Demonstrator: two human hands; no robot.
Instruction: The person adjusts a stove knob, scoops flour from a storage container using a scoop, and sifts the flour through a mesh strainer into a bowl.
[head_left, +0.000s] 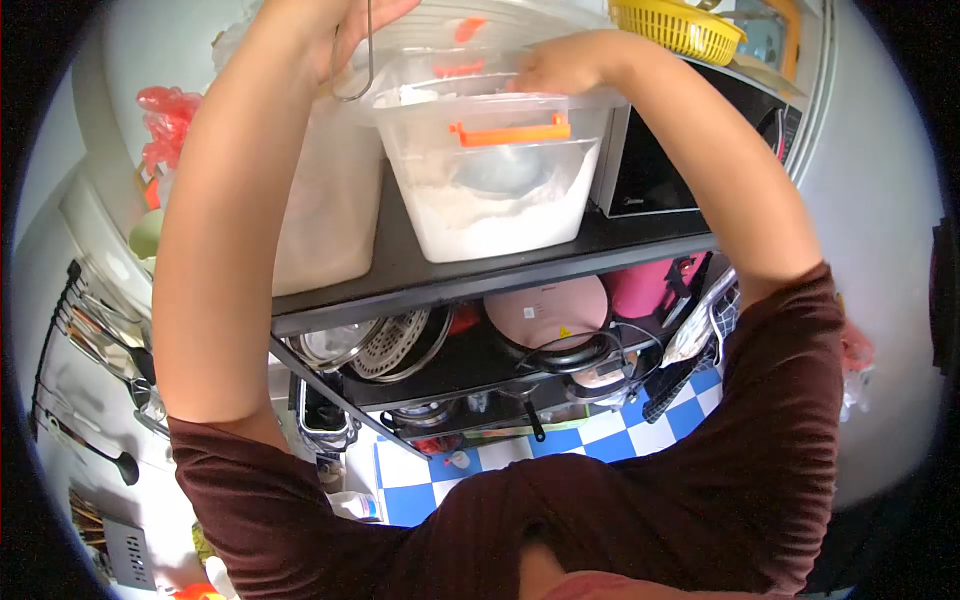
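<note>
My left hand is at the top edge, partly cut off. A thin metal utensil handle with a hooked end runs along its palm; the utensil's other end is out of view. Below and to the right stands a clear plastic bin with an orange latch, part-filled with white powder. A grey rounded shape, perhaps a bowl, shows through its wall. My right hand reaches over the bin's rim, its fingers hidden. A translucent lid is tilted up behind.
Another translucent bin stands left on the black shelf. To the right is a black microwave with a yellow basket on top. Lower shelves hold a pink round appliance and steel pans. Utensils hang at left.
</note>
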